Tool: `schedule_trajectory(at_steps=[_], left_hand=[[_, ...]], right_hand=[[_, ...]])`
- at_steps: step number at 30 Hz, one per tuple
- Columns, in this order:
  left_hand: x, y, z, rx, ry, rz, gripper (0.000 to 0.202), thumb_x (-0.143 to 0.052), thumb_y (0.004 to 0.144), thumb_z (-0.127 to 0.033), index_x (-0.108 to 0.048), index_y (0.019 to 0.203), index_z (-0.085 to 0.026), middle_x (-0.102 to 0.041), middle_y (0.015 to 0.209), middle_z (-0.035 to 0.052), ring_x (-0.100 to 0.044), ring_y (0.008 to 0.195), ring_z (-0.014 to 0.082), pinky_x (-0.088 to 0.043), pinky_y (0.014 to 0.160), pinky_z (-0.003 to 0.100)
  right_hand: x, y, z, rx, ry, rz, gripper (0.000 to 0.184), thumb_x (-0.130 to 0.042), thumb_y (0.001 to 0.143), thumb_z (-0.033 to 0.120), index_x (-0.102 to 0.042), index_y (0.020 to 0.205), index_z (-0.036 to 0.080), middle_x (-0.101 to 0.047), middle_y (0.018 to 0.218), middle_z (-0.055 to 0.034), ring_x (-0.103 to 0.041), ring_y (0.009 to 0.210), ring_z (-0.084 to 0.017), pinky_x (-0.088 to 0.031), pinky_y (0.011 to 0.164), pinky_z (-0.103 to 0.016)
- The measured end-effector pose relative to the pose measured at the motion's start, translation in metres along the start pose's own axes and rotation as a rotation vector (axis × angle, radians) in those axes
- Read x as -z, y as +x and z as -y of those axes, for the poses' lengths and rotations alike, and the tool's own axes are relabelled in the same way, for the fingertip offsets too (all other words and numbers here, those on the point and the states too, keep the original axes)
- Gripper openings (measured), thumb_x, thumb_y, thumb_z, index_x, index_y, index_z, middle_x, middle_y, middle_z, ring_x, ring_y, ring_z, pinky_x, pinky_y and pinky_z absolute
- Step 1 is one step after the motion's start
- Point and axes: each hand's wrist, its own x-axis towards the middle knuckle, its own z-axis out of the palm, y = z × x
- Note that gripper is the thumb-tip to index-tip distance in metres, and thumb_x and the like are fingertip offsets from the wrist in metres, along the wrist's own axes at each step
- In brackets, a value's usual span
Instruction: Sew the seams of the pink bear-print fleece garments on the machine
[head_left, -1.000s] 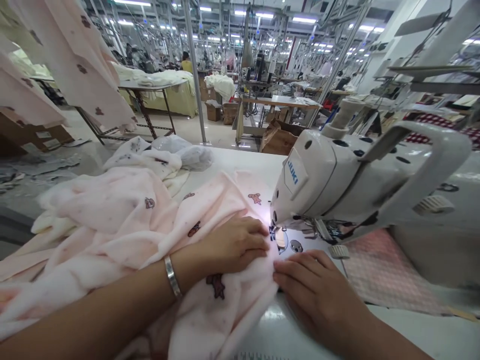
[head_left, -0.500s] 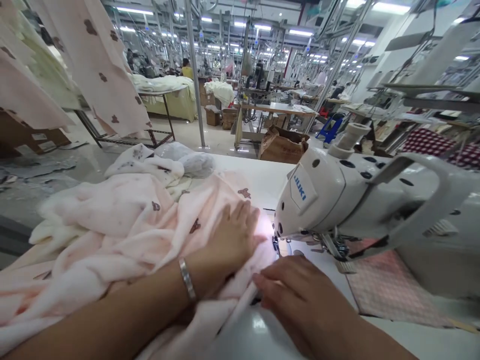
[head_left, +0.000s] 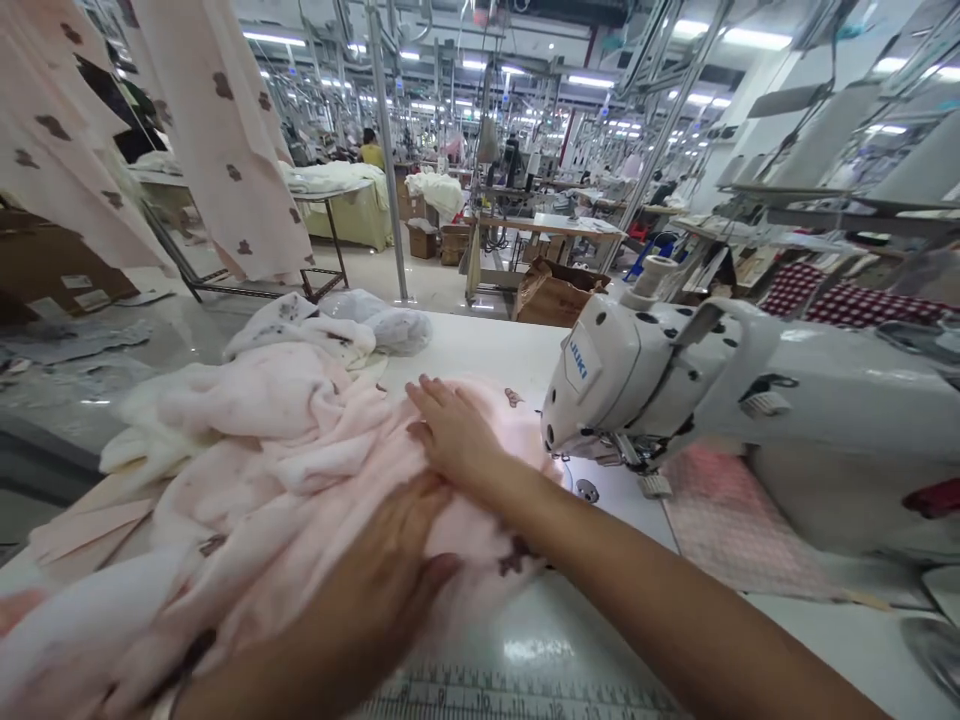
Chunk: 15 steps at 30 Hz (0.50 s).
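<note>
Pale pink fleece fabric (head_left: pixel 330 520) with brown animal-like prints lies in folds on the sewing table, reaching the needle area of a white JUKI sewing machine (head_left: pixel 600 370). My right hand (head_left: pixel 454 425) rests palm down on the fabric left of the machine head, its fingers spread. Nearer to me, my left hand (head_left: pixel 390 560) lies on the same fabric with fingers stretched and thumb apart, somewhat blurred by motion. The left fingertips sit close below the right hand. The presser foot is partly hidden by the fabric.
A printed ruler scale (head_left: pixel 487 695) runs along the table's front edge. Pink checked cloth (head_left: pixel 735 520) lies under the machine arm. Printed pieces (head_left: pixel 225 150) hang on a rack at left. Beyond the table stands a brown carton (head_left: pixel 559 292). A person in yellow (head_left: pixel 371 150) is far back.
My right hand has moved from beside the needle leftward and forward onto the fabric. My left hand has drawn back toward me. The fabric by the needle has spread flatter, and the view has shifted.
</note>
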Motion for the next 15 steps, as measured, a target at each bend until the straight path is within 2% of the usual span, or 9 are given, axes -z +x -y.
schedule_trajectory(at_steps=[1, 2, 4, 5, 6, 9, 12, 13, 15], left_hand=[[0.010, -0.007, 0.011, -0.023, 0.027, 0.023, 0.052, -0.042, 0.089, -0.036, -0.034, 0.138, -0.022, -0.046, 0.135, 0.0090, -0.042, 0.124, 0.0281, -0.039, 0.100, 0.045], [0.020, -0.015, 0.023, -0.076, 0.056, 0.070, 0.055, -0.044, 0.088, -0.039, -0.032, 0.140, -0.025, -0.044, 0.138, 0.0069, -0.041, 0.125, 0.0282, -0.037, 0.101, 0.044], [0.036, -0.030, 0.042, -0.201, 0.108, 0.205, 0.058, -0.047, 0.087, -0.041, -0.026, 0.141, -0.035, -0.037, 0.143, -0.0005, -0.042, 0.125, 0.0263, -0.038, 0.101, 0.040], [0.043, -0.036, 0.048, -0.240, 0.130, 0.261, 0.060, -0.048, 0.086, -0.041, -0.024, 0.140, -0.038, -0.033, 0.144, -0.0038, -0.042, 0.125, 0.0253, -0.038, 0.100, 0.037], [0.048, -0.040, 0.050, -0.257, 0.148, 0.283, 0.060, -0.049, 0.086, -0.041, -0.023, 0.140, -0.040, -0.031, 0.145, -0.0057, -0.042, 0.125, 0.0248, -0.039, 0.099, 0.035], [0.050, -0.039, 0.039, -0.228, 0.155, 0.212, 0.055, -0.050, 0.086, -0.039, -0.032, 0.137, -0.039, -0.038, 0.141, -0.0061, -0.046, 0.121, 0.0240, -0.040, 0.096, 0.034], [0.044, -0.025, 0.018, -0.224, 0.168, 0.114, 0.047, -0.052, 0.086, -0.037, -0.044, 0.131, -0.029, -0.047, 0.135, 0.0013, -0.046, 0.118, 0.0256, -0.038, 0.095, 0.037], [0.043, -0.020, 0.012, -0.231, 0.170, 0.111, 0.046, -0.053, 0.085, -0.037, -0.046, 0.129, -0.027, -0.049, 0.133, 0.0034, -0.046, 0.117, 0.0264, -0.037, 0.094, 0.038], [0.042, -0.008, -0.001, -0.204, 0.131, 0.072, 0.035, -0.055, 0.084, -0.034, -0.054, 0.119, -0.026, -0.054, 0.125, 0.0042, -0.051, 0.109, 0.0256, -0.039, 0.088, 0.038]], right_hand=[[0.008, -0.015, 0.004, 0.027, 0.001, -0.042, 0.042, -0.038, 0.091, 0.018, -0.035, 0.132, 0.009, -0.039, 0.139, -0.0178, -0.039, 0.123, -0.025, -0.035, 0.097, -0.047], [0.016, -0.036, 0.011, 0.111, 0.012, -0.052, 0.039, -0.044, 0.088, 0.021, -0.042, 0.127, 0.017, -0.047, 0.134, -0.0096, -0.044, 0.117, -0.021, -0.038, 0.094, -0.038], [0.033, -0.082, 0.023, 0.339, -0.023, -0.161, 0.015, -0.046, 0.088, 0.019, -0.058, 0.096, 0.023, -0.063, 0.099, 0.0008, -0.054, 0.082, -0.015, -0.040, 0.078, -0.033], [0.040, -0.104, 0.028, 0.399, -0.044, -0.184, 0.014, -0.046, 0.089, 0.020, -0.059, 0.086, 0.023, -0.061, 0.079, 0.0028, -0.050, 0.068, -0.013, -0.038, 0.069, -0.030], [0.046, -0.124, 0.030, 0.361, -0.040, -0.262, 0.020, -0.043, 0.091, 0.026, -0.059, 0.081, 0.022, -0.056, 0.066, 0.0024, -0.045, 0.061, -0.013, -0.035, 0.064, -0.031], [0.051, -0.165, 0.025, 0.227, -0.068, -0.161, 0.040, -0.034, 0.094, 0.043, -0.059, 0.073, 0.020, -0.052, 0.059, 0.0000, -0.044, 0.059, -0.015, -0.029, 0.062, -0.032], [0.051, -0.187, 0.016, 0.234, -0.035, 0.056, 0.051, -0.034, 0.095, 0.034, -0.043, 0.047, 0.019, -0.042, 0.044, 0.0033, -0.031, 0.045, -0.011, -0.024, 0.056, -0.031], [0.053, -0.191, 0.014, 0.235, -0.023, 0.116, 0.052, -0.035, 0.095, 0.031, -0.041, 0.045, 0.019, -0.039, 0.042, 0.0038, -0.027, 0.043, -0.011, -0.023, 0.055, -0.031], [0.059, -0.193, 0.009, 0.211, -0.005, 0.162, 0.047, -0.037, 0.095, 0.033, -0.049, 0.052, 0.021, -0.043, 0.047, 0.0037, -0.029, 0.045, -0.011, -0.023, 0.055, -0.030]])
